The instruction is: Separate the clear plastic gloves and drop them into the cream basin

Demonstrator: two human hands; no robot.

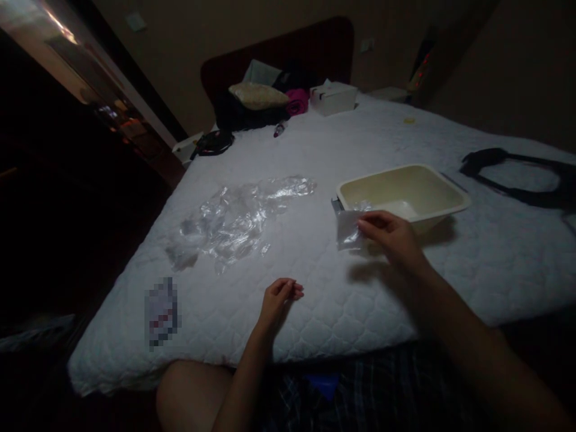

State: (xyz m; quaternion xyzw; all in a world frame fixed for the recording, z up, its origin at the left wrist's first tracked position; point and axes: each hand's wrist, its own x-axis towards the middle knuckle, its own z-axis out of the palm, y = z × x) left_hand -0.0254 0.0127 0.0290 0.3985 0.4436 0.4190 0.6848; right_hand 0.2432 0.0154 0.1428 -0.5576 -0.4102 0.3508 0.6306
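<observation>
My right hand (389,237) is closed in a pinch on a small clear plastic bag (348,231), held up by one edge in front of the cream plastic basin (405,177). Some clear film (361,207) shows just above the bag; whether it lies in the basin I cannot tell. Low over the front of the white quilted bed, my left hand (281,295) has its fingers loosely curled, with nothing visible in them. Farther left, a heap of crinkled clear plastic bags (238,222) spreads over the mattress (310,258).
A blurred-out packet (162,312) lies at the front left. Toward the headboard are a white box (333,98), a pillow (258,96), a pink roll (297,102), a small bottle (279,129) and a black round item (215,143). A black frame-like object (517,186) is at right.
</observation>
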